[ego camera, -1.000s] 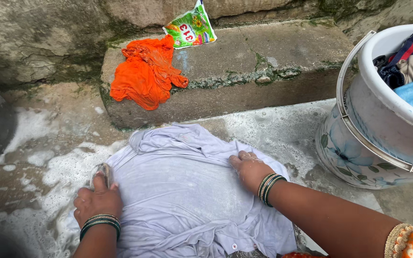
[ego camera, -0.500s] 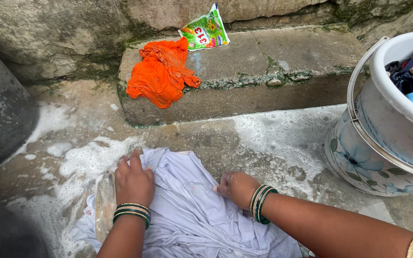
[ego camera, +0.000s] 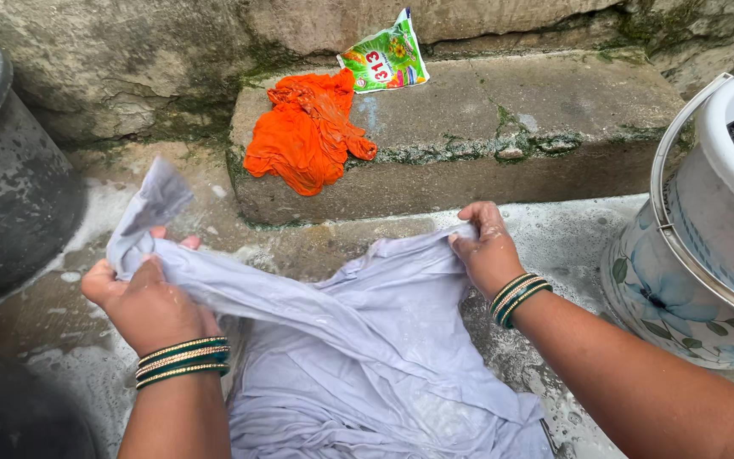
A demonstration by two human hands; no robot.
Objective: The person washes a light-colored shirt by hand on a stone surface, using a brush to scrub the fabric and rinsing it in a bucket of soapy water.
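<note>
Ahead of you a stone step [ego camera: 503, 127] carries a crumpled orange cloth [ego camera: 307, 132] and, just behind it, a green sachet [ego camera: 384, 59] leaning on the rock wall. A dark tub [ego camera: 2, 178] stands at your left, and a white bucket [ego camera: 707, 255] with a blue flower pattern and a metal handle stands at your right, with dark clothes showing at its top. The wet floor [ego camera: 554, 229] is foamy between them. Your left hand [ego camera: 146, 310] is clenched on one end of the pale lilac garment [ego camera: 367, 357], lifting it off the ground. Your right hand [ego camera: 486, 251] grips another edge, so a fold stretches taut between them. The rest lies bunched and wet on the floor near you.
</note>
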